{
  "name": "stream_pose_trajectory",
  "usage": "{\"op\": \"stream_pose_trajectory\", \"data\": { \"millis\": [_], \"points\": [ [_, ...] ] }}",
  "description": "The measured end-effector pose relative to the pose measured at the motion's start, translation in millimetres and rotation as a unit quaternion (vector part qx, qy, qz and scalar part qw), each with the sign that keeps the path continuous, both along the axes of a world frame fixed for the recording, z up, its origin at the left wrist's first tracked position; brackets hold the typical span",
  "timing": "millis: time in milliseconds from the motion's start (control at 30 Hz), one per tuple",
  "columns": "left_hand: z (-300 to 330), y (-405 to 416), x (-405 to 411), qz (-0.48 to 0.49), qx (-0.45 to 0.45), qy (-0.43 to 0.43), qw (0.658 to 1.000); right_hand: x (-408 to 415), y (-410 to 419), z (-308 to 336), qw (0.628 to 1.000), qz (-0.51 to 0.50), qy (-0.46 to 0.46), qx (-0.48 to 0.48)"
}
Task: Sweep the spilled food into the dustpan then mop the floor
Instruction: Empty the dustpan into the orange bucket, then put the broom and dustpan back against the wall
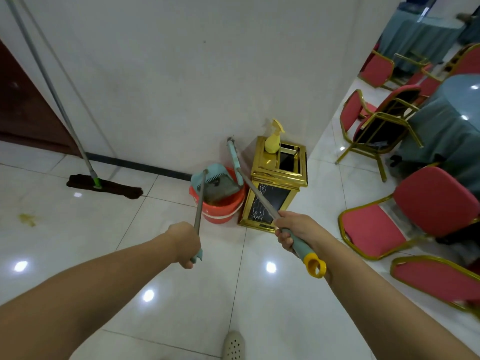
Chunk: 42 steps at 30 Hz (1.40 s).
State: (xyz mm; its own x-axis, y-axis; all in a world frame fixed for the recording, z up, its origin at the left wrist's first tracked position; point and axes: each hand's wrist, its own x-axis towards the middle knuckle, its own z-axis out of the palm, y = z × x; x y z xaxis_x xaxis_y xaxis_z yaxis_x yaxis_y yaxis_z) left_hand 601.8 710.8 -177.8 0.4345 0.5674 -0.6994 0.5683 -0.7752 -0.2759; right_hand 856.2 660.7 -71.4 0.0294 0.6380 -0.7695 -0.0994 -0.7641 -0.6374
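Observation:
My left hand [185, 242] grips the metal handle of a teal dustpan [217, 181], whose pan sits tilted over a red bucket [223, 210] by the wall. My right hand [292, 231] grips the teal, yellow-tipped handle of a broom [235, 158]; its head points up against the wall above the bucket. A yellowish food stain [27, 219] marks the white tiles at the far left. A flat mop [104, 188] with a dark pad and long grey pole leans on the wall to the left.
A gold-framed bin [276, 183] with a yellow spray bottle [272, 140] on top stands right of the bucket. Red chairs [415, 222] with gold frames and a table under a teal cloth [452, 120] crowd the right side. My shoe [233, 345] shows at the bottom.

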Motion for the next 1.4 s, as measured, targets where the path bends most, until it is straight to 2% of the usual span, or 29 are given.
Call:
{"op": "stream_pose_trajectory", "data": {
  "millis": [300, 533, 600, 700, 800, 900, 1000, 1133, 1400],
  "points": [
    [7, -9, 8, 0.004, 0.008, 0.002, 1.0, 3, -9, 8, 1.0, 0.016, -0.005, 0.011],
    [20, -16, 6, 0.018, 0.042, -0.031, 0.998, -2, -11, 16, 0.999, 0.022, -0.007, 0.022],
    [22, -19, 4, 0.038, 0.07, -0.063, 0.995, -4, -11, 17, 0.999, 0.022, -0.01, 0.024],
    [25, -20, -5, 0.132, 0.108, -0.175, 0.97, -10, -11, 18, 0.999, 0.025, -0.018, 0.024],
    [36, -18, -14, 0.223, 0.152, -0.258, 0.928, -15, -12, 19, 0.999, 0.032, -0.025, 0.023],
    [49, -20, -25, 0.332, 0.189, -0.31, 0.871, -24, -13, 22, 0.999, 0.037, -0.031, 0.027],
    [57, -26, -43, 0.438, 0.205, -0.374, 0.791, -36, -10, 22, 0.997, 0.048, -0.045, 0.031],
    [66, -37, -80, 0.564, 0.193, -0.475, 0.647, -62, 2, 24, 0.996, 0.076, -0.048, 0.012],
    [45, -86, -156, 0.682, 0.149, -0.525, 0.487, -146, 21, 30, 0.987, 0.152, -0.053, -0.017]
  ]
}}
